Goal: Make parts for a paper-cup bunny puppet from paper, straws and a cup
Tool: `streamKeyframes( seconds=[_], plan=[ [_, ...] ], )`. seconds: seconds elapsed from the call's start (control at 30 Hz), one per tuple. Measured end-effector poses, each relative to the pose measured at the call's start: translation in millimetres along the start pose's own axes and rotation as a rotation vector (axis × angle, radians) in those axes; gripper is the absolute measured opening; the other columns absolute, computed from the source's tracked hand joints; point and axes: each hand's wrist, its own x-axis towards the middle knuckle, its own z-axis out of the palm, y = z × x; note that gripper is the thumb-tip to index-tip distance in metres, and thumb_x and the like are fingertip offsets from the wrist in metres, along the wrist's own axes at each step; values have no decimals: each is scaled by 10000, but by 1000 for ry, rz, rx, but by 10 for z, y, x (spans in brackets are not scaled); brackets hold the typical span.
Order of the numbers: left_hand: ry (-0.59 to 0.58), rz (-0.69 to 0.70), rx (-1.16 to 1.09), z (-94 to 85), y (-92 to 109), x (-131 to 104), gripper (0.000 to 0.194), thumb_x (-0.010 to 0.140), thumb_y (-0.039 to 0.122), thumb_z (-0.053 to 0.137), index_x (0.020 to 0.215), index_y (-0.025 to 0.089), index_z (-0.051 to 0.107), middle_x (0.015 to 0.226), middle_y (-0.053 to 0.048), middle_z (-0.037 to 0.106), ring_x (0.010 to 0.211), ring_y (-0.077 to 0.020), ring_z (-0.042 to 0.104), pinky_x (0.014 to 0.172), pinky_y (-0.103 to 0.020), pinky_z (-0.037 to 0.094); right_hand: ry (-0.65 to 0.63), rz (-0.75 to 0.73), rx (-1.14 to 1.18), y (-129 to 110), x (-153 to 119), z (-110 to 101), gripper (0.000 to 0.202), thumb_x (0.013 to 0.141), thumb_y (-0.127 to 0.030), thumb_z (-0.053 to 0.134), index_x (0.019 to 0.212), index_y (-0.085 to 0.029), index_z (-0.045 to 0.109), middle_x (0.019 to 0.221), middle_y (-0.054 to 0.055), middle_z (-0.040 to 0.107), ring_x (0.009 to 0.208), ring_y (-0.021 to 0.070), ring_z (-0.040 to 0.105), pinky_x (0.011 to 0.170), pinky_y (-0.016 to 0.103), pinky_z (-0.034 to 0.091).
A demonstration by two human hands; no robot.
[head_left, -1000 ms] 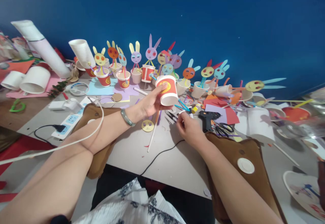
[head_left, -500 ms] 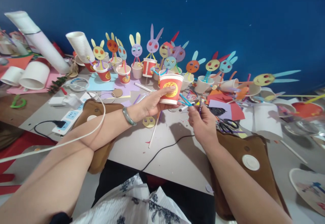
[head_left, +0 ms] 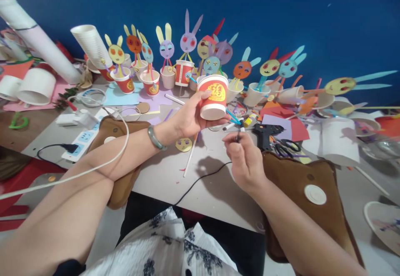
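Slightly above the table, my left hand (head_left: 190,115) holds a red and white paper cup (head_left: 213,96) with a yellow print on its side. To the right of the cup, the fingers of my right hand (head_left: 243,155) are pinched round a slim dark pen-like item (head_left: 238,135); its exact kind is hard to make out. Blue strips (head_left: 233,116) show between the cup and my right hand. Beneath my left wrist lies a yellow paper face (head_left: 183,144), with a white stick (head_left: 190,159) beside it.
Paper rabbits in cups (head_left: 167,65) line the blue wall. A black glue gun (head_left: 264,136) and black scissors (head_left: 286,146) lie at the right. Brown cushions (head_left: 303,209) flank the front. A power strip (head_left: 81,142) and white cable are at the left.
The view has shifted a little. The cup is turned and tipped slightly, showing more of its print. My right hand has moved slightly down, and the glue gun shows more fully.
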Motion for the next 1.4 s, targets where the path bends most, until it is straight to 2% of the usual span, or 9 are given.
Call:
streamKeyframes(
  seconds=[0.13,0.23,0.37,0.53,0.73,0.87,1.13,1.4],
  plan=[
    [-15,-33,57,27,-14,-24,511,938,572,577,1184,126,617,855,-91,730,841,-236,739,826,-377,621,-44,9,53,-128,14,34,340,990,-577,495,902,-251,524,631,-21,505,518,142,439,527,304,368],
    [-15,-51,92,32,-29,-35,543,921,602,593,1189,133,637,876,-103,742,863,-256,745,792,-364,620,-59,70,118,-107,41,62,392,981,-602,506,804,-256,454,616,-30,482,527,135,426,520,295,353],
    [-6,-70,133,18,-24,-37,568,905,640,590,1172,142,652,860,-103,747,877,-273,753,750,-340,613,-74,128,165,-46,51,81,417,985,-609,496,776,-257,418,595,-44,447,526,125,407,508,280,328],
    [-54,-112,188,-33,19,-26,602,902,655,545,1134,114,668,833,-121,752,818,-268,754,711,-330,602,-96,84,137,-69,49,81,414,998,-597,471,772,-251,437,602,-44,469,524,120,409,526,276,347],
    [-145,-102,174,-43,27,-47,614,888,667,488,1062,111,683,807,-127,759,809,-278,746,753,-382,605,-124,1,46,-124,39,72,418,1007,-592,431,769,-248,420,593,-45,460,529,118,407,533,260,345],
    [-98,-109,190,-9,6,-63,615,888,671,498,1096,122,678,815,-120,758,819,-276,747,747,-371,598,-114,-9,49,-126,36,72,401,1010,-571,436,772,-249,412,587,-49,459,520,115,400,530,258,347],
    [32,-55,189,-11,-82,10,494,898,594,626,1097,142,656,807,-68,735,658,-164,681,609,-263,550,-33,92,121,-57,75,105,456,995,-623,456,731,-253,420,575,-38,501,529,128,456,540,269,375],
    [74,-51,183,-46,-131,33,400,900,515,691,1062,151,651,809,-52,728,720,-154,677,729,-287,572,-80,224,199,19,137,118,487,962,-667,484,732,-239,467,501,-54,505,445,109,437,459,247,340]
  ],
)
